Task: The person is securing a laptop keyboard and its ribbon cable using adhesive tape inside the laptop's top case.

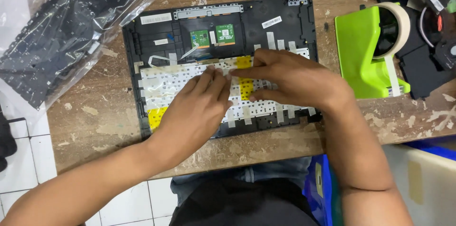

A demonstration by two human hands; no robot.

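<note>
**Two hands pressed flat on a taped laptop keyboard back**

Both hands rest on the white underside of a keyboard [190,81] seated in a black plastic laptop palm-rest shell [294,21], which lies face down on the worn wooden desk [95,121]. The left hand [197,107] lies with fingers [216,76] extended, pressing the sheet and gripping nothing. The right hand [285,81] reaches across; its fingers [242,72] are stretched flat, meeting the left fingertips beside a yellow tape patch [244,86]. Strips of pale tape [244,114] hold the keyboard's edges. A lime-green tape dispenser [363,57] stands to the right, and a bagged black keyboard [61,31] lies to the left.
</note>
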